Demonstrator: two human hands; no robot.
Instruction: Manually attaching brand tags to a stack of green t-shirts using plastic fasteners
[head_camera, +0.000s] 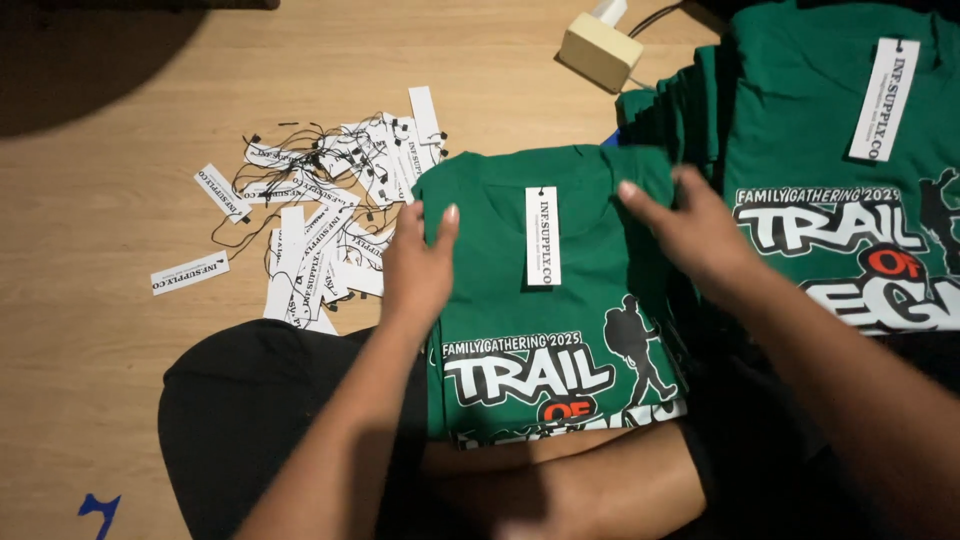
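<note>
Folded green cotton T-shirt (560, 300) with white and orange chest print, resting on the lap, over a pale wooden floor (90, 250). White rectangular paper hang tag (542, 236) lying down its middle. Left hand (418, 270) flat on the shirt's left edge, fingers together, gripping nothing. Right hand (700, 235) spread across the right edge, fingers loosely apart, pressing cloth. Just right, touching, a stack of matching green shirts (820, 130). Left, near, a heap of loose white tags with black strings (320, 200). Beyond, a beige plastic box (598, 50). Bare boards farther left.
</note>
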